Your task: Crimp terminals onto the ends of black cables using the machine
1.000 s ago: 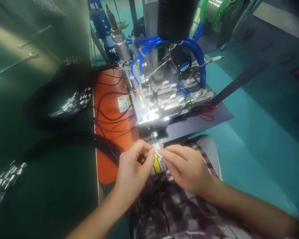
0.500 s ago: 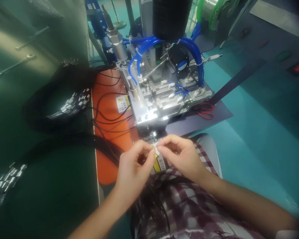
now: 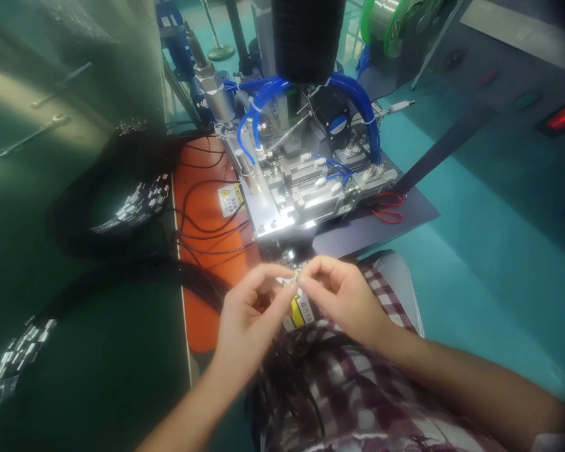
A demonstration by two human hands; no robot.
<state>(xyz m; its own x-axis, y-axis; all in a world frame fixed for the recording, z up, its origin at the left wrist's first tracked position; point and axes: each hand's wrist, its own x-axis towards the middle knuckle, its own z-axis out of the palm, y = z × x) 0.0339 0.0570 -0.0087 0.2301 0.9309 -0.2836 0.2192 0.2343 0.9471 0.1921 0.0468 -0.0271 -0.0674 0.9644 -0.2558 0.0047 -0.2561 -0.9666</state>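
My left hand [image 3: 254,314] pinches with thumb and index finger at a tiny pale piece, too small to name. Fingertip to fingertip with it, my right hand [image 3: 341,295] closes thumb and index finger on the same spot. Both hands are in front of the machine [image 3: 306,182] with its metal slides, just above a white label [image 3: 304,314] with a yellow arrow. Dark cables [image 3: 289,389] hang below my left hand over the checked cloth on my lap.
Cable bundles with shiny metal ends [image 3: 26,351] lie on the green surface at left. An orange board [image 3: 200,320] carries loose black wires. Blue air tubes [image 3: 371,116] arch over the machine. A solder-wire spool [image 3: 383,25] hangs behind, and red wires [image 3: 388,210] lie at right.
My left index finger has straightened and its tip has come nearer the right fingertips, where the pale piece shows more. The whole view has shifted slightly.
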